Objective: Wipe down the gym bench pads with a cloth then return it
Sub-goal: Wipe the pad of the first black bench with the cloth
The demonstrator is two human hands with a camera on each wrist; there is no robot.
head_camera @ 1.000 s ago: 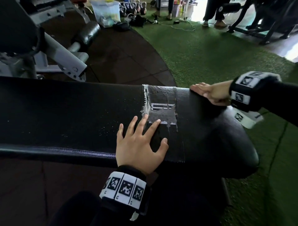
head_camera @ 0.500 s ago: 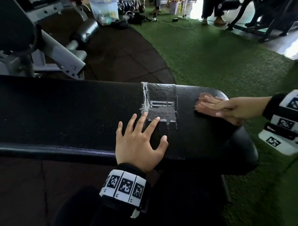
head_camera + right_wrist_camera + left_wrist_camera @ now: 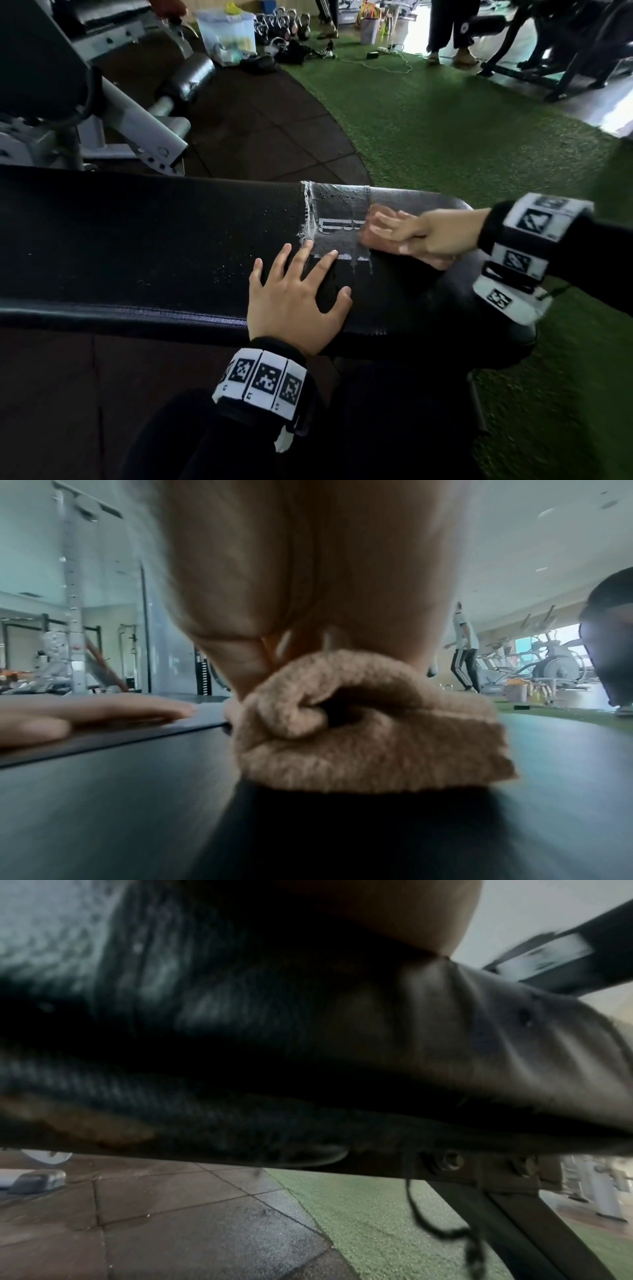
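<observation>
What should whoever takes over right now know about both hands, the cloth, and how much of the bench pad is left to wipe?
Left hand: flat, fingers spread, resting on the near edge of the black bench pad to brace it. It holds nothing.
Right hand: pressing a folded tan cloth onto the pad beside the taped patch.
Done: cloth is on the pad and the wipe has begun at the right end.
Left: water droplets show on the patch and the pad to its left; wipe across them and along the long left stretch, then return the cloth.
</observation>
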